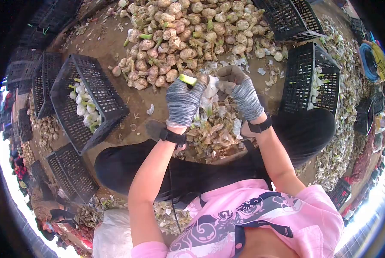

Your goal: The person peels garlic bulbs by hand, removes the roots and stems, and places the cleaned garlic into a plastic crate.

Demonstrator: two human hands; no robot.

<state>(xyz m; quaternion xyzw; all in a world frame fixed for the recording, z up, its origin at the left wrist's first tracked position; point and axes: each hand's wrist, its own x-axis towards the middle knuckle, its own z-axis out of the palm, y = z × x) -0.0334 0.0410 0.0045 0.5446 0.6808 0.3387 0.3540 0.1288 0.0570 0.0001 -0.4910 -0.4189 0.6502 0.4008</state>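
A garlic bulb (211, 88) with pale skin is held out in front of the body, between the two gloved hands and above the ground. It is clamped in the left hand (183, 101), whose fingers are closed around it, and a short green stem (188, 80) is seen jutting from the top of that fist. The right hand (245, 99) is brought up to the bulb's other side with its fingers curled inward; whether the skin is pinched there cannot be told. Both gloves are grey and knitted, and a dark band is worn on each wrist.

Below the hands, a heap of dry peel (216, 135) is gathered between the feet. Beyond, a large pile of garlic (188, 32) is spread on the ground (100, 47). White bulbs with green stems are contained in the left crate (104, 88) and the right crate (293, 79), both black and latticed.
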